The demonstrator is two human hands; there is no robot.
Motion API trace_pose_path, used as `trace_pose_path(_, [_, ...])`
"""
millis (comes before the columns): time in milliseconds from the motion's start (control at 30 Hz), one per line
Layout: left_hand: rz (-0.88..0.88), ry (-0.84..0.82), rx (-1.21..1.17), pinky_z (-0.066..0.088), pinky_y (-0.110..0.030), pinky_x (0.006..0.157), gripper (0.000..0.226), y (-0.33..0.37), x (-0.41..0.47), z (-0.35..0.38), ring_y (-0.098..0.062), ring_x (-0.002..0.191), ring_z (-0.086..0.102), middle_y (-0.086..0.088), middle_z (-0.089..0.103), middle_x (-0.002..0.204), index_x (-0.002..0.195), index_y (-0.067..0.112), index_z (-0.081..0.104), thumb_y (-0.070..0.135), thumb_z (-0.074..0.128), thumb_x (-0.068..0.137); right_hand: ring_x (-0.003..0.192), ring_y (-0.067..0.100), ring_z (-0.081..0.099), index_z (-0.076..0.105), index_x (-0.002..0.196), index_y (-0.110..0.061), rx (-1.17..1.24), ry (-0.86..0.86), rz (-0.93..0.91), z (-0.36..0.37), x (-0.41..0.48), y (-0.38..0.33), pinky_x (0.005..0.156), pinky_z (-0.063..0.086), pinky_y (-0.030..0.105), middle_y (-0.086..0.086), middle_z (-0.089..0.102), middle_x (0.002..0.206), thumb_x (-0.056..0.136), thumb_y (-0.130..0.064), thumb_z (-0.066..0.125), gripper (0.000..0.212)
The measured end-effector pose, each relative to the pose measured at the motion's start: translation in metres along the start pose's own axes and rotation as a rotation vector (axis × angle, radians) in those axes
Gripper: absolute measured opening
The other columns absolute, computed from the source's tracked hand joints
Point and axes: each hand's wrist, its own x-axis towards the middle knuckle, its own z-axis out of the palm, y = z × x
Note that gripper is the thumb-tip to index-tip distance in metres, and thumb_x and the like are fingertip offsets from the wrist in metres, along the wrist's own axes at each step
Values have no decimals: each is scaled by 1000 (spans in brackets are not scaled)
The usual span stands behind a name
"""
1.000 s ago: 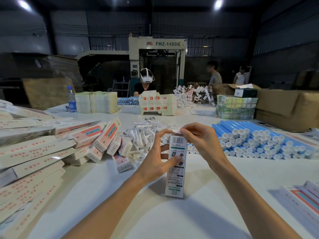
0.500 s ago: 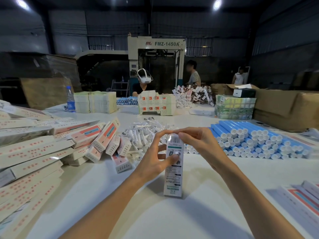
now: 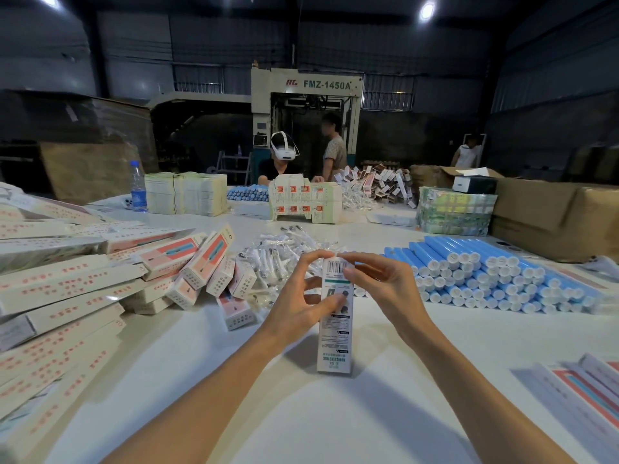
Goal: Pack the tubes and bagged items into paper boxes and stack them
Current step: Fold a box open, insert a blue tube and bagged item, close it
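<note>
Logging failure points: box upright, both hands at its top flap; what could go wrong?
The paper box stands on its narrow end, so the left hand and right hand working its top could tip or crease it. The pile of boxes nearby leans unevenly and might slide if bumped.

"FMZ-1450A" on the machine [image 3: 306,95]

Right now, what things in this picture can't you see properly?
Head view:
Inside the box: its walls hide whether anything is packed.
Box top flap: covered by the left grip and right grip.
Print on the box: too small to read.
Flat boxes at bottom right: cut off by the picture edge.
Bagged items: partly behind both grips.
</note>
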Motion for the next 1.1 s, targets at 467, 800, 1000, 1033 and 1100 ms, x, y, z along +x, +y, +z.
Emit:
trace_pose_path(467, [-39, -15, -77, 59, -28, 90, 66, 0, -4, 4, -18, 111, 73, -3, 77, 116, 146, 40, 41, 17, 79, 97, 120, 19, 70, 65, 140, -29, 43, -61, 152, 6, -10, 13, 100, 58, 35, -3, 73, 130, 102, -33, 68, 38])
trace_pose_path(800, [-73, -39, -175, 63, -31, 89, 70, 12, -8, 19, -19, 113, 74, 0, 77, 118, 133, 41, 42, 31, 90, 84, 119, 29, 68, 61, 142, -34, 101, -244, 442, -10, -65, -14, 106, 55, 45, 13, 68, 132, 108, -57, 44, 44])
trace_pose_path(1000, [-7, -97, -12, 57, -18, 88, 70, 25, -5, 58, -4, 113, 69, 7, 69, 126, 134, 35, 40, 37, 88, 83, 104, 19, 72, 73, 124, -29, -161, -36, 371, -49, -92, -48, 92, 56, 33, 1, 76, 114, 105, -54, 54, 37])
trace_pose_path(1033, [-6, -124, 24, 56, -19, 91, 71, 26, -6, 66, -3, 115, 67, 7, 64, 131, 138, 33, 38, 32, 87, 86, 97, 15, 72, 73, 120, -28, -279, 21, 354, -59, -95, -55, 86, 56, 29, -3, 77, 108, 104, -55, 57, 35])
trace_pose_path(1100, [-1, -189, 126, 54, -23, 96, 67, 26, -9, 81, -2, 118, 63, 11, 63, 132, 141, 33, 38, 27, 83, 92, 87, 6, 68, 72, 114, -30, -556, 127, 309, -85, -104, -66, 76, 51, 21, -10, 74, 97, 100, -57, 62, 32])
